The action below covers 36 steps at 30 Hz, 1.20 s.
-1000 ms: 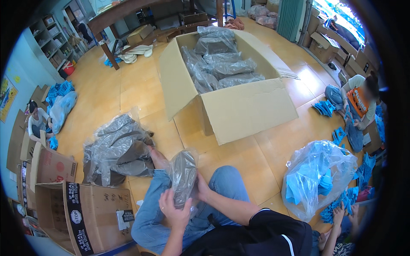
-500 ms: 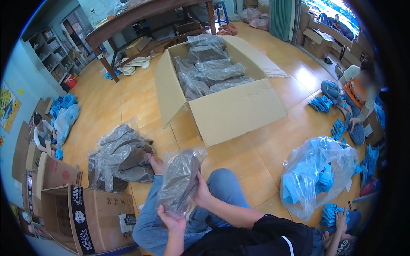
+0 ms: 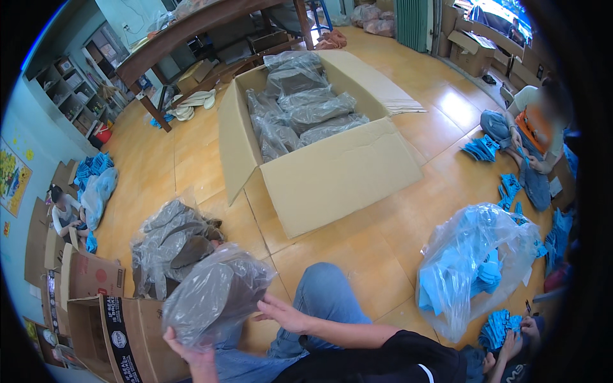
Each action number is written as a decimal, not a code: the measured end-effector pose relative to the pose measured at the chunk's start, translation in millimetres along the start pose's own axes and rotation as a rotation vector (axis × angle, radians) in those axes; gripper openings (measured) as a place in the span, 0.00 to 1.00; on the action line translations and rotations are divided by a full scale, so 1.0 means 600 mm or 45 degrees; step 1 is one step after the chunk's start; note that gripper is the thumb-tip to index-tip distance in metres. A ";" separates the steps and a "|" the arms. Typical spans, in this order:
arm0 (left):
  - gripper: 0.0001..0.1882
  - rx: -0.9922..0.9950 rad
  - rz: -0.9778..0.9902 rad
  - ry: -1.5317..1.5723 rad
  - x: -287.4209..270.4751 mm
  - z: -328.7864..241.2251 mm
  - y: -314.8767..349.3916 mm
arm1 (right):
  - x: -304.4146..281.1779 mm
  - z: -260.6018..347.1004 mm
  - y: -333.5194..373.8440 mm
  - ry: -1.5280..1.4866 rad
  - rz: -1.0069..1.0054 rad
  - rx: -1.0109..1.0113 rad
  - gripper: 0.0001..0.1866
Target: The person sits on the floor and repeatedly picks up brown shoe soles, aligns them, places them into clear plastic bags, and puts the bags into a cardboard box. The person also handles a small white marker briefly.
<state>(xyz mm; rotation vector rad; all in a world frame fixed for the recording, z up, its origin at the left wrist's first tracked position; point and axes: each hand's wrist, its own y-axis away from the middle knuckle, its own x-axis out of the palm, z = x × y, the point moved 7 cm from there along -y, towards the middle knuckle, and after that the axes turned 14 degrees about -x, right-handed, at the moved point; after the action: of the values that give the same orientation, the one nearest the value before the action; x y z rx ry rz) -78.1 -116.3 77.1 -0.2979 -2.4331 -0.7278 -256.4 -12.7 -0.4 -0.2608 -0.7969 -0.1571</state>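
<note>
A clear plastic bag with flat dark grey-brown pieces in it (image 3: 216, 297) is tilted above my lap, on the left side. My left hand (image 3: 191, 354) grips its lower left corner, the fingers partly hidden by the plastic. Beside the bag's right edge is my right hand (image 3: 284, 314), fingers stretched toward it and apart; whether the fingertips touch the plastic is hard to tell. Just beyond the held bag lies a pile of similar filled bags (image 3: 172, 239) on the floor. A large open cardboard box (image 3: 341, 182) holds several more such bags (image 3: 306, 105).
At lower left stands an open brown carton (image 3: 150, 338). To the right sits a big clear sack of blue pieces (image 3: 476, 268). Co-workers sit on both sides, among them a person (image 3: 536, 137) handling blue pieces. A wooden table (image 3: 211, 35) stands at the back.
The bag has moved left and toward the floor pile, tilting over. My left hand has gone left with it. My right hand has loosened from the bag's right edge.
</note>
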 end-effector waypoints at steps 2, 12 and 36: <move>0.37 0.101 0.031 -0.111 0.031 -0.045 0.012 | 0.000 -0.008 -0.010 -0.237 -0.029 0.055 0.29; 0.33 0.102 0.015 -0.765 0.187 -0.126 0.048 | -0.198 0.053 0.043 0.927 -0.314 -0.019 0.22; 0.18 -0.198 0.667 -0.473 0.892 0.077 -0.579 | -0.614 0.168 0.359 2.736 -1.100 0.317 0.33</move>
<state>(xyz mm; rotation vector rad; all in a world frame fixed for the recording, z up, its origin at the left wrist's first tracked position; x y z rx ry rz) -657.7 -352.4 208.6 -1.1706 -2.4607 -0.6625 -528.4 237.5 -236.3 0.5302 1.2792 -0.9220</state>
